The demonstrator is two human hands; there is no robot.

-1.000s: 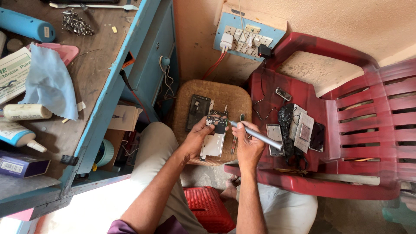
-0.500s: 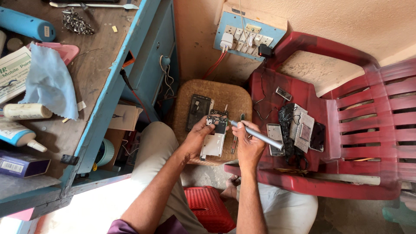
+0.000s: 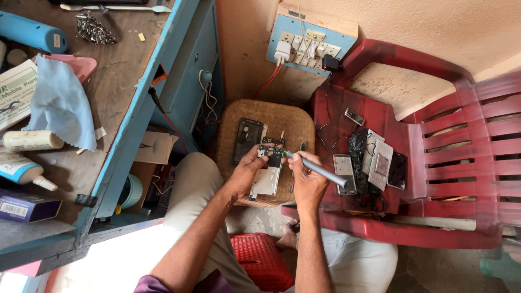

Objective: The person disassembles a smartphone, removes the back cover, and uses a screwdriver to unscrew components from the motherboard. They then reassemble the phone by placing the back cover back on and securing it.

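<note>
Stool (image 3: pixel 260 260) of red woven plastic sitting nearest, under the person, knees spreading to either side. Left hand (image 3: pixel 245 172) curling closed around the opened phone (image 3: pixel 267 172), thumb and fingers pinching its edges and steadying it just above the round wicker stool (image 3: pixel 282 122). Right hand (image 3: pixel 307 176) wrapping shut on a slim grey screwdriver (image 3: pixel 317 168), held like a pen, tip touching the upper end of the phone near the dark circuit board.

Progress, judging from what is lying about: back cover (image 3: pixel 247 139) already off and resting flat on the wicker beside the phone; metal shield and board showing bare; tool working at the top end, so the stripping-down appears partway, with the board seemingly in its frame yet. Whether any screws are out, cannot tell, too small.

Materials: wicker top coarse, tan, tightly woven; phone insides a pale silvery plate below, dark green-black board above; screwdriver smooth and matte.

Further right, a red plastic chair (image 3: pixel 461 163), glossy and slatted, carrying a scatter of phone parts (image 3: pixel 374 163): a grey handset, black bodies, pale panels, loose cable.

Left, a worn wooden workbench (image 3: pixel 116 92) with blue-painted edging, bearing a light blue cloth (image 3: pixel 59 106), tubes, and a tangle of metal shavings.

Farthest, against the plastered wall, a blue switchboard (image 3: pixel 309 40) with white sockets, a charger plugged in, red wire trailing down
</note>
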